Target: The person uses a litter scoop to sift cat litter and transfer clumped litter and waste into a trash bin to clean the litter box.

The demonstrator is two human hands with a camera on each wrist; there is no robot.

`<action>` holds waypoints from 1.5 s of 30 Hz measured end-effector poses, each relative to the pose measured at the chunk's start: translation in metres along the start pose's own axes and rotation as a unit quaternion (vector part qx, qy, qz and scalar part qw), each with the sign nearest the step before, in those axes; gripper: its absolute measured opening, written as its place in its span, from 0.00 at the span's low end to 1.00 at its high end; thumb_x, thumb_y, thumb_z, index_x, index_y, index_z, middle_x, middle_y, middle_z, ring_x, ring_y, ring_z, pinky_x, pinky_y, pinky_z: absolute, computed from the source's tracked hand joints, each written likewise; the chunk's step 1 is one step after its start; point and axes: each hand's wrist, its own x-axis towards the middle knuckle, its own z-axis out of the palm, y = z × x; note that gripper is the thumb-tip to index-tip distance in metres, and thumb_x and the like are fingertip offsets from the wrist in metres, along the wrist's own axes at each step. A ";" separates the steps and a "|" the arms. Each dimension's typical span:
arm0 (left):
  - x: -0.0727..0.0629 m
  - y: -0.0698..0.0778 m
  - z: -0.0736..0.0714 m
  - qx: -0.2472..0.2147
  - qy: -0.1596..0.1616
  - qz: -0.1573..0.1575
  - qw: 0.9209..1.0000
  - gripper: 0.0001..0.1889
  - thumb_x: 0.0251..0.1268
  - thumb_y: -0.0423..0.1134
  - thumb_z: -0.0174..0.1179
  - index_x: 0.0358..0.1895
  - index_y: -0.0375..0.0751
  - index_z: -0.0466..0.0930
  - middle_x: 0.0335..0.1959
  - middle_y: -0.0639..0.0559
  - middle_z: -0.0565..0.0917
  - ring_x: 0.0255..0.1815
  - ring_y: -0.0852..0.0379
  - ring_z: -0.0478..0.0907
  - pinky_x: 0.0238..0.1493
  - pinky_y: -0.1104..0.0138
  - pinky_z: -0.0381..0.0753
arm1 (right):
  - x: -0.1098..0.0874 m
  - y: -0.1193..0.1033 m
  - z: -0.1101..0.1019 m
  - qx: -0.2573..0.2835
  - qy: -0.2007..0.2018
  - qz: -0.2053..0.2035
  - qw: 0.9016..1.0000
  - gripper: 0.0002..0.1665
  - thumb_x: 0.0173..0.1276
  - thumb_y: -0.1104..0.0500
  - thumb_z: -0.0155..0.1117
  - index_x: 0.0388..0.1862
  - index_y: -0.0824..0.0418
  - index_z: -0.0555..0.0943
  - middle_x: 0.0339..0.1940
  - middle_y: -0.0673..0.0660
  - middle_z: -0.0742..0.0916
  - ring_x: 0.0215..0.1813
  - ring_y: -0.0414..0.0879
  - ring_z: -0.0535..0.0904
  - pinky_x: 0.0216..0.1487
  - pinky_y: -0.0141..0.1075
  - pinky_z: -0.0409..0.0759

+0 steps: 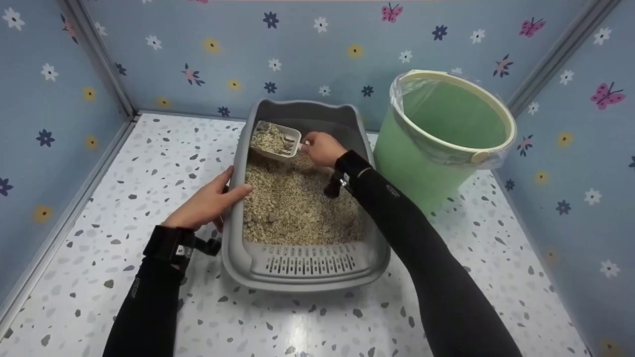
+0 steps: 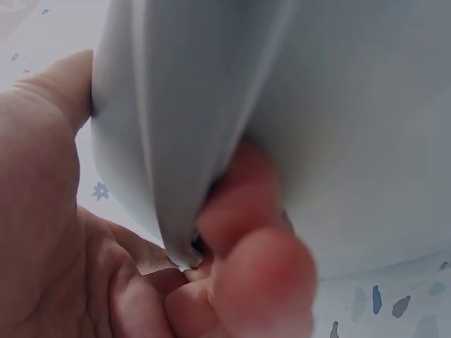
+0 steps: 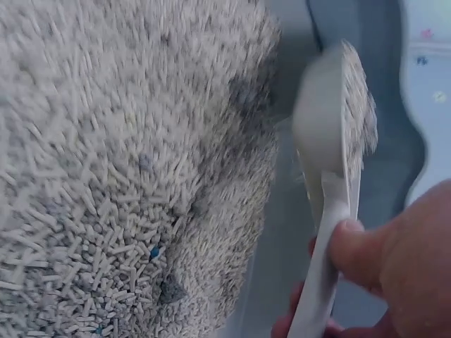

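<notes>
1. Here's the grey tray (image 1: 307, 284), centre stage on the white speckled surface (image 1: 198, 317), its slotted ledge (image 1: 310, 263) at the near end.
2. On the tray's left side, the left hand (image 1: 206, 201) has a firm grip! Thumb over the rim, and the left wrist view catches fingers curled beneath the lip on the outside.
3. Over to the right hand (image 1: 322, 148), inside the tray towards its far end, thumb and fingers clamped on the handle (image 3: 320, 282) of the white scoop (image 1: 293, 135).
4. And the scoop itself? It's in the tray's far left corner, its bowl heaped with pale litter, blurred in the right wrist view.
5. Loose litter (image 1: 302, 208) spreads from the tray's ledge back towards the scoop, thinning to bare grey bottom at the far end; the right wrist view picks out dark patches and a blue speck (image 3: 154, 251).
6. Right of the tray, near its far half, stands the green bin (image 1: 412, 158), a clear liner folded over its cream rim.
7. Beyond the tray's far end: the blue wall (image 1: 297, 49), flowers and butterflies all over. Black sleeves cover both arms.
</notes>
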 end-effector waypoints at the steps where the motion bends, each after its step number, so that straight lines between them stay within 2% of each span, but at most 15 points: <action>1: -0.001 0.000 -0.001 0.000 0.000 0.000 1.000 0.58 0.81 0.71 0.60 0.94 0.53 0.30 0.62 0.27 0.81 0.30 0.44 0.88 0.28 0.43 0.94 | -0.004 -0.001 -0.002 0.003 0.002 0.002 1.000 0.22 0.93 0.56 0.56 0.72 0.69 0.81 0.61 0.67 0.86 0.57 0.56 0.80 0.65 0.47 0.79; 4: -0.003 -0.002 -0.003 -0.005 -0.001 -0.005 1.000 0.59 0.81 0.71 0.60 0.94 0.52 0.30 0.62 0.26 0.82 0.29 0.44 0.88 0.29 0.41 0.94 | -0.017 -0.003 -0.007 0.015 0.019 0.010 1.000 0.21 0.93 0.57 0.55 0.70 0.70 0.81 0.60 0.67 0.86 0.57 0.56 0.79 0.64 0.46 0.79; 9: -0.005 -0.007 -0.006 -0.007 0.000 -0.010 1.000 0.59 0.80 0.72 0.60 0.94 0.52 0.29 0.58 0.27 0.83 0.26 0.45 0.87 0.28 0.39 0.93 | -0.040 -0.008 -0.008 0.054 0.054 0.033 0.997 0.19 0.94 0.55 0.53 0.67 0.68 0.78 0.48 0.60 0.81 0.49 0.53 0.77 0.52 0.43 0.76; 12: -0.005 -0.009 -0.006 -0.007 0.003 -0.014 1.000 0.60 0.79 0.72 0.60 0.94 0.52 0.30 0.57 0.27 0.84 0.25 0.46 0.86 0.27 0.41 0.93 | -0.053 -0.010 -0.005 0.058 0.073 0.040 0.995 0.18 0.95 0.52 0.51 0.65 0.65 0.76 0.43 0.56 0.78 0.44 0.50 0.75 0.46 0.41 0.73; 15: -0.005 -0.011 -0.006 -0.010 0.001 -0.013 1.000 0.60 0.80 0.72 0.60 0.94 0.51 0.29 0.59 0.26 0.83 0.25 0.45 0.87 0.26 0.42 0.93 | -0.064 -0.012 -0.002 0.092 0.080 0.042 0.992 0.17 0.95 0.51 0.49 0.63 0.63 0.73 0.40 0.54 0.76 0.36 0.47 0.73 0.39 0.39 0.72; 19: -0.004 -0.011 -0.005 -0.014 -0.001 -0.009 1.000 0.59 0.81 0.72 0.59 0.94 0.51 0.29 0.61 0.25 0.82 0.26 0.44 0.87 0.26 0.43 0.93 | -0.076 -0.012 0.001 0.159 0.092 0.034 0.982 0.15 0.95 0.51 0.49 0.63 0.62 0.71 0.37 0.54 0.75 0.27 0.46 0.69 0.30 0.39 0.72; 24: -0.002 -0.008 -0.004 -0.011 -0.004 -0.007 1.000 0.59 0.80 0.72 0.60 0.94 0.51 0.29 0.65 0.24 0.81 0.27 0.44 0.87 0.26 0.43 0.93 | -0.086 -0.010 0.004 0.150 0.133 0.007 0.980 0.16 0.96 0.53 0.49 0.64 0.65 0.71 0.40 0.55 0.75 0.34 0.47 0.69 0.38 0.39 0.68; 29: -0.002 -0.005 -0.003 -0.010 -0.005 -0.006 1.000 0.59 0.81 0.71 0.59 0.94 0.52 0.29 0.66 0.24 0.81 0.26 0.45 0.87 0.25 0.44 0.93 | -0.092 -0.012 0.003 0.144 0.167 -0.021 0.975 0.17 0.96 0.55 0.48 0.66 0.68 0.71 0.45 0.58 0.79 0.41 0.50 0.71 0.45 0.42 0.70; 34: 0.000 -0.004 -0.002 -0.004 -0.002 -0.009 1.000 0.60 0.80 0.73 0.59 0.94 0.52 0.29 0.63 0.25 0.82 0.25 0.46 0.86 0.25 0.45 0.93 | -0.097 -0.014 0.001 0.139 0.194 -0.039 0.970 0.16 0.95 0.56 0.49 0.65 0.69 0.70 0.44 0.57 0.79 0.39 0.50 0.71 0.44 0.42 0.71; 42: 0.001 0.001 -0.001 -0.003 -0.006 -0.006 1.000 0.60 0.80 0.73 0.59 0.94 0.51 0.29 0.67 0.25 0.80 0.26 0.45 0.87 0.26 0.45 0.93 | -0.102 -0.012 0.001 0.116 0.241 -0.071 0.961 0.17 0.94 0.56 0.51 0.66 0.70 0.71 0.43 0.58 0.81 0.40 0.49 0.75 0.45 0.46 0.78; 45: 0.002 0.002 -0.001 -0.002 -0.009 0.002 1.000 0.59 0.82 0.71 0.59 0.94 0.50 0.28 0.67 0.23 0.80 0.27 0.45 0.87 0.25 0.45 0.93 | -0.104 -0.009 0.001 0.122 0.245 -0.087 0.958 0.17 0.95 0.57 0.50 0.67 0.70 0.70 0.42 0.57 0.79 0.38 0.49 0.73 0.42 0.44 0.74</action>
